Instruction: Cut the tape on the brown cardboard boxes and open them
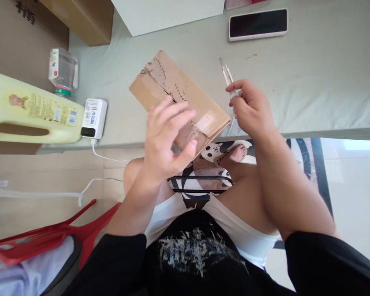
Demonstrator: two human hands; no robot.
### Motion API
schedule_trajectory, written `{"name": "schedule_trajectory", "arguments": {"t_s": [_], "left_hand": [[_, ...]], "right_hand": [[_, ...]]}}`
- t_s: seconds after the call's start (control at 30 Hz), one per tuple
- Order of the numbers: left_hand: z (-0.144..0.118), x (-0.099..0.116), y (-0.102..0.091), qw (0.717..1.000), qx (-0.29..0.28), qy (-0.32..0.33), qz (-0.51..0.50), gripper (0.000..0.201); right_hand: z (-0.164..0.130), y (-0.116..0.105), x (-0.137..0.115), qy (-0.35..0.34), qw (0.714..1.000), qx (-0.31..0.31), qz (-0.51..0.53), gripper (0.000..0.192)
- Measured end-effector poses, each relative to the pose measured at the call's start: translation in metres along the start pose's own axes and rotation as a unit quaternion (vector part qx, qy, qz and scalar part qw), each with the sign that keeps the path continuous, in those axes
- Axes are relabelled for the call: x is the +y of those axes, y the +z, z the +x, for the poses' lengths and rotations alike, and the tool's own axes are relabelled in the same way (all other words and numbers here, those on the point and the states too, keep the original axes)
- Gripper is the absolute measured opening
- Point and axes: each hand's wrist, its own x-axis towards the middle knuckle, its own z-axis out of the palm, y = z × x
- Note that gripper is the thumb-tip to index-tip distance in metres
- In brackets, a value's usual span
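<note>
A torn, taped cardboard box (200, 94) lies at a slant by the front edge of the cloth-covered surface. Its top has ripped patches along a seam. My left hand (169, 135) is over the box's near left part, fingers spread and slightly blurred; whether the fingertips touch the cardboard I cannot tell. To the right of the box, my right hand (249, 105) is closed around a slim white utility knife (227, 76), with a thin metal blade pointing up and left, away from the box. The knife's lower part is hidden by my fingers.
At left stand a pale yellow jug (33, 111), a clear bottle (63, 70) and a white power bank (94, 119) with a cable hanging off the edge. A white-framed black device (258, 24) lies at the back right. A red chair (92, 226) stands lower left.
</note>
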Motion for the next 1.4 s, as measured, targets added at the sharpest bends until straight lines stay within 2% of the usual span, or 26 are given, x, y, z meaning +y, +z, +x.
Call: {"name": "schedule_trajectory", "arguments": {"t_s": [0.07,0.13,0.23,0.37,0.43,0.5,0.57,0.6,0.7,0.87,1.07,1.17,1.23,1.4], "left_hand": [[0.000,0.006,0.006,0.999,-0.037,-0.020,0.027,0.039],[0.001,0.006,0.014,0.997,-0.046,-0.044,0.045,0.040],[0.007,0.010,0.026,0.995,-0.044,-0.072,0.050,0.041],[0.016,0.030,0.040,0.992,-0.019,-0.103,0.073,0.040],[0.017,0.038,0.045,0.990,-0.015,-0.114,0.078,0.042],[0.016,0.039,0.047,0.991,-0.022,-0.112,0.073,0.045],[0.013,0.036,0.045,0.993,-0.035,-0.097,0.065,0.047],[0.011,0.033,0.043,0.993,-0.043,-0.088,0.061,0.047],[0.009,0.026,0.036,0.995,-0.063,-0.065,0.049,0.043],[0.009,0.026,0.034,0.994,-0.070,-0.070,0.044,0.038],[0.009,0.027,0.038,0.995,-0.053,-0.077,0.031,0.039],[0.009,0.028,0.038,0.996,-0.046,-0.074,0.035,0.042],[0.009,0.030,0.038,0.995,-0.048,-0.082,0.038,0.045],[0.011,0.034,0.036,0.991,-0.070,-0.110,0.032,0.047]], "right_hand": [[-0.002,-0.003,0.001,-0.027,0.999,0.010,0.025,0.022],[-0.004,-0.009,0.001,-0.061,0.997,0.014,0.051,0.025],[-0.010,-0.020,0.001,-0.132,0.988,0.025,0.078,0.043],[-0.015,-0.030,0.003,-0.209,0.971,0.072,0.093,0.066],[-0.017,-0.031,0.002,-0.232,0.959,0.135,0.086,0.061],[-0.019,-0.030,-0.003,-0.229,0.944,0.220,0.090,0.041],[-0.023,-0.031,-0.011,-0.206,0.928,0.275,0.145,0.022],[-0.025,-0.032,-0.015,-0.194,0.920,0.284,0.189,0.016],[-0.030,-0.038,-0.021,-0.195,0.901,0.255,0.293,0.009],[-0.031,-0.039,-0.009,-0.238,0.920,0.186,0.249,0.027],[-0.039,-0.031,-0.021,-0.259,0.908,0.139,0.297,0.024],[-0.047,-0.038,-0.026,-0.296,0.921,0.062,0.244,0.015],[-0.052,-0.045,-0.026,-0.308,0.932,0.034,0.190,0.014],[-0.054,-0.049,-0.025,-0.304,0.937,0.054,0.165,0.017]]}}
